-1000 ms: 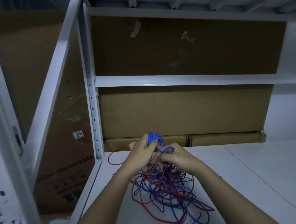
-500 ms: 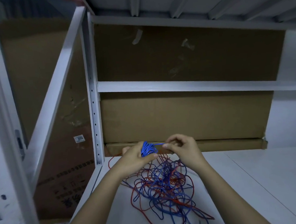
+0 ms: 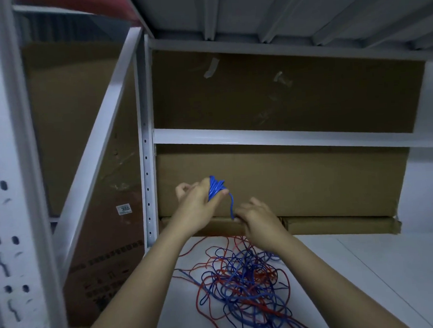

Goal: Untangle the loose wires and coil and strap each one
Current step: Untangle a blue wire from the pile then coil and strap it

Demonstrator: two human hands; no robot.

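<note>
Since half a second ago: both hands risen above the table [image 3: 382,275]; right hand [image 3: 257,220] dropped lower than the left hand [image 3: 197,205], strand now running steeply between them.

Left grip: curled round blue coil [image 3: 215,189], holding the wound turns together so they cannot spring loose. Right grip: pinching the free blue strand [image 3: 231,205] just below and right of the coil, probably feeding the next turn under tension.

Below both grips: tangle of red and blue wires [image 3: 241,283] on the table, unsorted. No strap seen.

Left of the grips: cardboard box [image 3: 84,150] with label [image 3: 124,209] reading "3055"; darker print lower down illegible.
</note>
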